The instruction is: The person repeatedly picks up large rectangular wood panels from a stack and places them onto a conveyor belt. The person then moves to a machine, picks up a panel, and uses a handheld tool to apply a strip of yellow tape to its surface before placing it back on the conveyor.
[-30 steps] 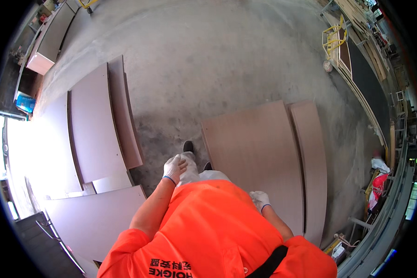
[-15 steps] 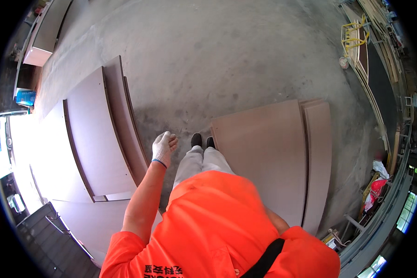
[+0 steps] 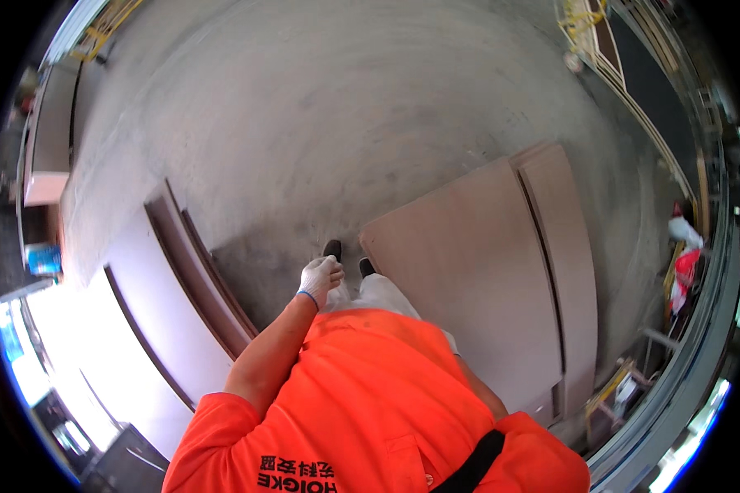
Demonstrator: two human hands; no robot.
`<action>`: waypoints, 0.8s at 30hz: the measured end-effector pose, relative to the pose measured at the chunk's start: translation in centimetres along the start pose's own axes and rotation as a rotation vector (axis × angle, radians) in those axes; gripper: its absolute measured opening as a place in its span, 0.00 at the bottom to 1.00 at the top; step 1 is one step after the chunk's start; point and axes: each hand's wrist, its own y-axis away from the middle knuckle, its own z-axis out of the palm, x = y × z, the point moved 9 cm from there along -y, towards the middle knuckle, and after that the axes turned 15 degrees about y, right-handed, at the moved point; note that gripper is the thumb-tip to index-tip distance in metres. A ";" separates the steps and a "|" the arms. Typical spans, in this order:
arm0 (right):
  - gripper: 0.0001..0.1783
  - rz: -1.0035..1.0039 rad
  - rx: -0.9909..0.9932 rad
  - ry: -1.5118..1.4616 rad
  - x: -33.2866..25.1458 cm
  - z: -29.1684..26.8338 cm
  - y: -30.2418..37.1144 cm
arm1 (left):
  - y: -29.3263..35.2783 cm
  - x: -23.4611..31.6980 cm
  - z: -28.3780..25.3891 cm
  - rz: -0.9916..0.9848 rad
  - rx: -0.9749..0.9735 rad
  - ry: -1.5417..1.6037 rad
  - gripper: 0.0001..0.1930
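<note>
The left hand (image 3: 321, 275), in a white glove (image 3: 313, 280), hangs before the legs, its fingers loosely curled together and pinching nothing visible; the right hand (image 3: 451, 342) is nearly all hidden behind the orange shirt (image 3: 378, 370), so I cannot tell how its fingers stand. A wide brown panel (image 3: 469, 271) lies just right of the black shoes (image 3: 332, 249), with a narrower brown panel (image 3: 566, 255) beyond it. Pale panels (image 3: 160, 275) overlap on the left, perhaps staggered to leave edges graspable; the glove likely guards against those edges. Dark lettering (image 3: 298, 474) marks the shirt; print on the blue package (image 3: 43, 259) is too small to tell.
</note>
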 end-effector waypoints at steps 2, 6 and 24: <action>0.20 0.034 0.022 -0.076 0.0 1.5 0.7 | -1.6 1.6 1.1 -0.011 -0.065 -0.106 0.10; 0.21 0.026 0.091 -0.225 1.7 4.4 1.5 | -7.0 4.8 2.5 -0.087 -0.133 -0.239 0.08; 0.37 0.296 0.384 -0.076 -4.4 4.4 -1.8 | -30.5 -4.8 41.7 0.741 -1.119 -2.248 0.19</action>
